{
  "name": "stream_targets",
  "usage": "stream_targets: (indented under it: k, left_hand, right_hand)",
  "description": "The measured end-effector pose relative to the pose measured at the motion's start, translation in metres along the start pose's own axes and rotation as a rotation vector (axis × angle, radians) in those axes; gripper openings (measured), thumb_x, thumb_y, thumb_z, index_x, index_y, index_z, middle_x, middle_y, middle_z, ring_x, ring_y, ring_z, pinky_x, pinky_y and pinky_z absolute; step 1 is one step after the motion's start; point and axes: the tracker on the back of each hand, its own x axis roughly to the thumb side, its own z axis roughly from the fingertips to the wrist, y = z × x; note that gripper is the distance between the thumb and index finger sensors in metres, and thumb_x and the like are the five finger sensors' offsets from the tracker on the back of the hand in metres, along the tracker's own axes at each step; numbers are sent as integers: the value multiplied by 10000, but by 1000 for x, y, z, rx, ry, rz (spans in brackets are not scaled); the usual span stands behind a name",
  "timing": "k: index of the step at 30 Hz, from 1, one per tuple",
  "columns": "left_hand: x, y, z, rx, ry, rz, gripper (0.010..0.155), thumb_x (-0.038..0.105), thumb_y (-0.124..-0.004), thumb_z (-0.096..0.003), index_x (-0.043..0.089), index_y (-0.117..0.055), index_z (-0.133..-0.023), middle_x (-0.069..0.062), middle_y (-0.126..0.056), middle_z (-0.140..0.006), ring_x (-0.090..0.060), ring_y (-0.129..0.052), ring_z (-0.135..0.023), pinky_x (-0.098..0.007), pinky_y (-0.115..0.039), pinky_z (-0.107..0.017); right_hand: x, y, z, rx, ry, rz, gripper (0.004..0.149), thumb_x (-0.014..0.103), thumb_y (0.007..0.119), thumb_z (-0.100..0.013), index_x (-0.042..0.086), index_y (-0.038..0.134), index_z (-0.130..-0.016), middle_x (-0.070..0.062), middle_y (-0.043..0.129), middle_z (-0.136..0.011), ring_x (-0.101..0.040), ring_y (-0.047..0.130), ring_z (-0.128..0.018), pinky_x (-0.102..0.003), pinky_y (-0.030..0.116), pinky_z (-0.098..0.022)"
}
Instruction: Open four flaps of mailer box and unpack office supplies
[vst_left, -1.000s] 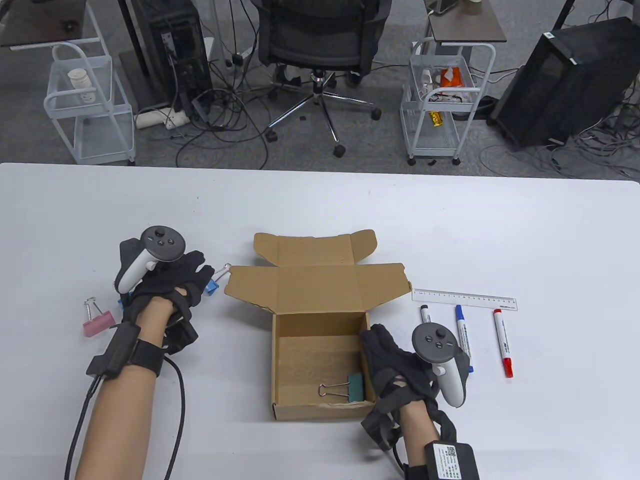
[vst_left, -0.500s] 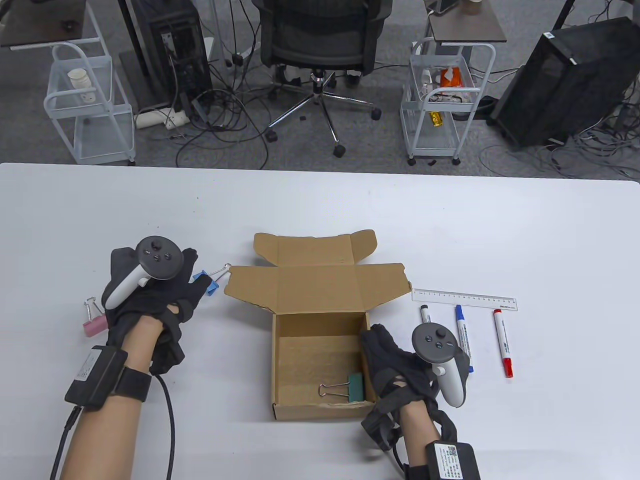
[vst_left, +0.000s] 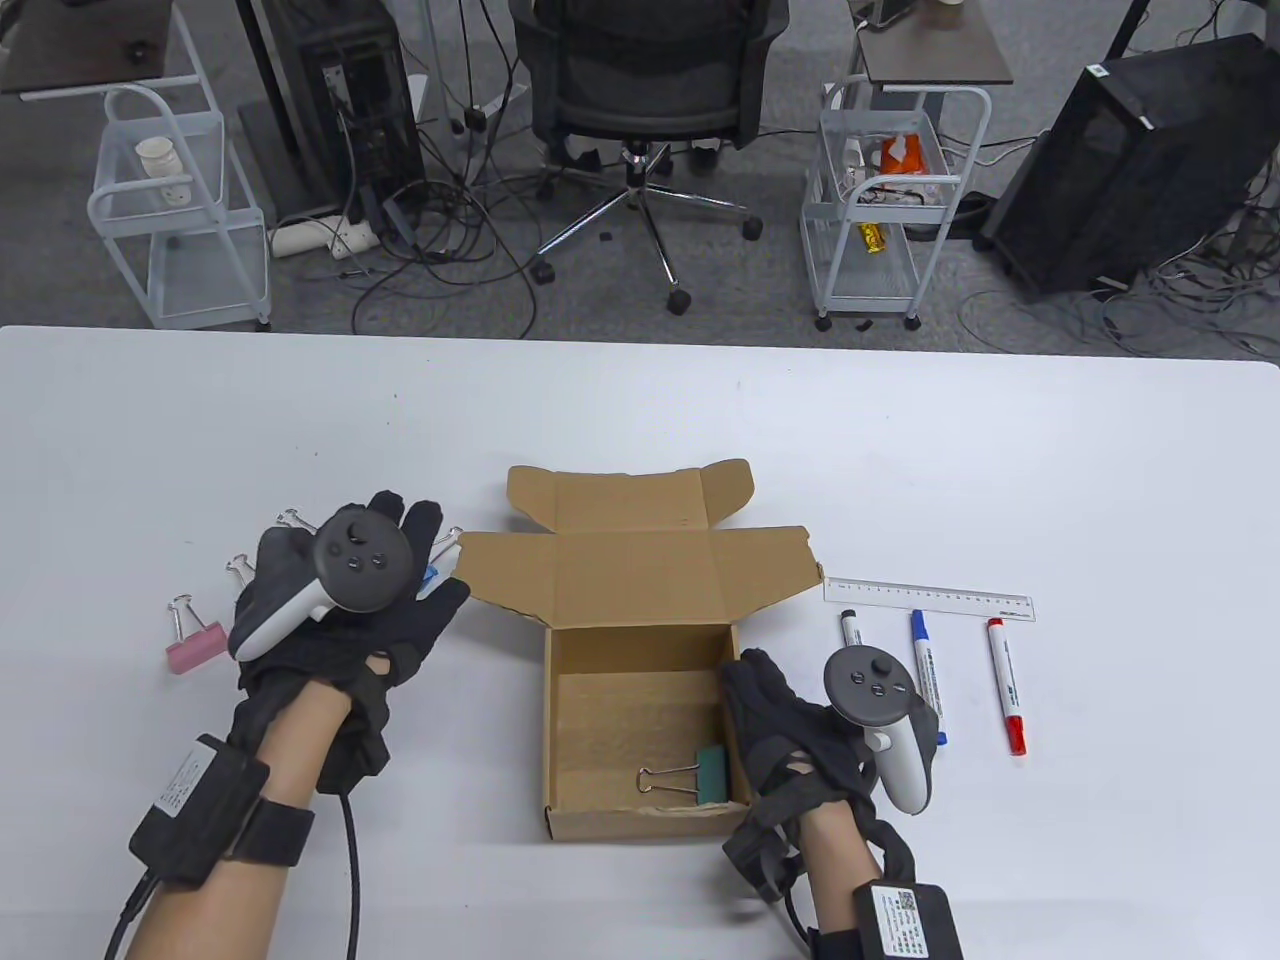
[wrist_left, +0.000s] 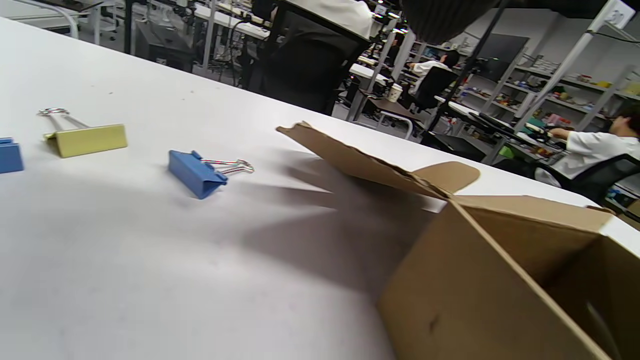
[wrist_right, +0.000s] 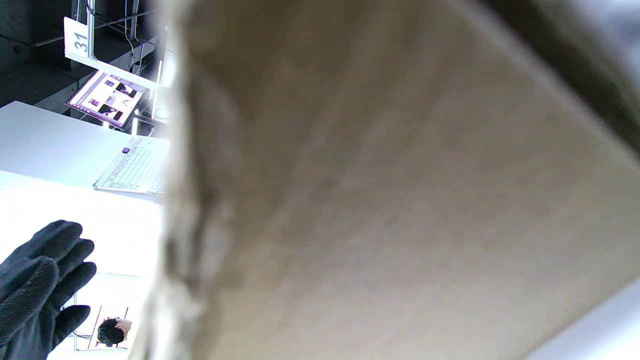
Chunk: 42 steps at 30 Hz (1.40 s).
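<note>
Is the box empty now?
No, a green binder clip lies inside the mailer box, near its right wall in the table view.

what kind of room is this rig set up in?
Most likely a shared lab or office workspace. Behind the white table stand an office chair, computer towers amid floor cables, and wire carts. The left wrist view shows rows of desks with people seated and stocked shelving.

"31" on a white sign (wrist_right: 80, 41) beside a dark shelf, right wrist view.
</note>
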Motion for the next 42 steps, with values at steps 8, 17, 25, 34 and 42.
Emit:
stream_targets:
  k: [8, 17, 25, 34, 42]
  left_hand:
    - [46, -9, 12, 11, -106, -111, 802, 540, -611, -591, 188, -177, -1167, -193, -61, -1237, -532, -96, -1120, -728, -269, -734]
    - [90, -20, 20, 13, -163, -183, 810, 536, -618, -591, 174, -179, -1166, -207, -62, -1231, -551, -111, -1111, -727, -279, -738]
    - [135, -49, 24, -67, -268, -240, 810, 539, -620, -590, 163, -194, -1168, -211, -79, -1232, -547, -147, -1118, -701, -347, -760]
    - [157, -71, 17, -148, -332, -224, 805, 539, -617, -590, 149, -213, -1167, -214, -114, -1236, -531, -193, -1131, -673, -396, -770]
    - [166, -89, 8, -248, -353, -197, 793, 531, -615, -590, 110, -266, -1165, -209, -241, -1238, -498, -337, -1139, -629, -468, -775]
  right_hand:
    - [0, 0, 0, 10, -2, -3, 761, 482, 455, -651, -88, 300, -1131, -397, 405, -1186, -652, 481, -1018, -719, 494, -708]
    - [0, 0, 0, 10, -2, -13, 762, 482, 457, -651, -89, 301, -1131, -396, 406, -1186, -651, 482, -1017, -718, 492, -708]
    - [0, 0, 0, 10, -3, -16, 762, 482, 456, -650, -88, 301, -1131, -395, 407, -1185, -650, 481, -1017, -717, 492, -708]
    - [0, -1, 0, 8, -4, -20, 755, 479, 443, -648, -83, 307, -1134, -393, 407, -1187, -649, 480, -1018, -716, 492, -708]
    - [-1, 0, 1, 3, -7, -20, 741, 465, 415, -645, -78, 312, -1138, -393, 409, -1188, -650, 482, -1018, -717, 491, -709]
